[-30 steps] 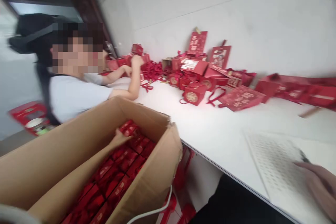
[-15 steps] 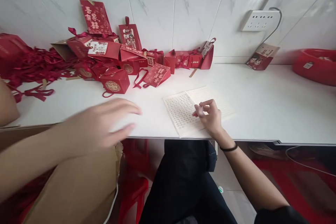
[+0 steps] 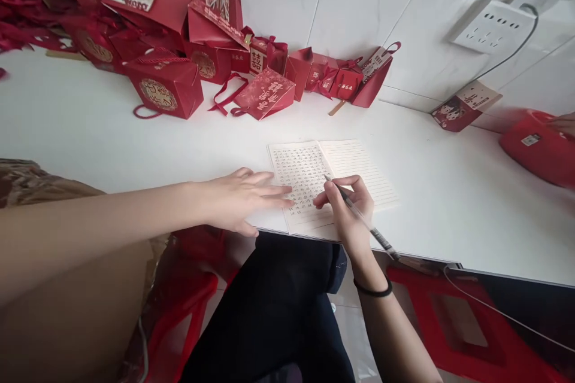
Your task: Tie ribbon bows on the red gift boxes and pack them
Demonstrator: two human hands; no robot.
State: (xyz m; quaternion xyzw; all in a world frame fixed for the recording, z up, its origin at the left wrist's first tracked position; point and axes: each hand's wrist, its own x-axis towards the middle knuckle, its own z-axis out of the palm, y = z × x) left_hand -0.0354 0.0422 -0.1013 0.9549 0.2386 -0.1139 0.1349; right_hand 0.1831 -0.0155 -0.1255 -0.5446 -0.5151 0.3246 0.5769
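Observation:
An open notebook (image 3: 354,163) lies near the front edge of the white table (image 3: 449,191); its left page is filled with small handwriting. My left hand (image 3: 240,198) lies flat with fingers stretched out, its fingertips on the notebook's left edge. My right hand (image 3: 348,206) is closed around a pen (image 3: 359,218), the tip resting on the left page. A black band circles my right wrist.
A heap of red gift boxes (image 3: 166,81) and red paper bags (image 3: 265,93) lies at the back left against the tiled wall. A power strip (image 3: 492,25) hangs on the wall. A red basin (image 3: 536,146) sits at right. A cardboard box (image 3: 67,287) and red stools (image 3: 453,326) stand below.
The view swung from the cardboard box and a co-worker to the notebook. My left hand came out of the box and landed beside the notebook. My right hand raised the pen to writing position.

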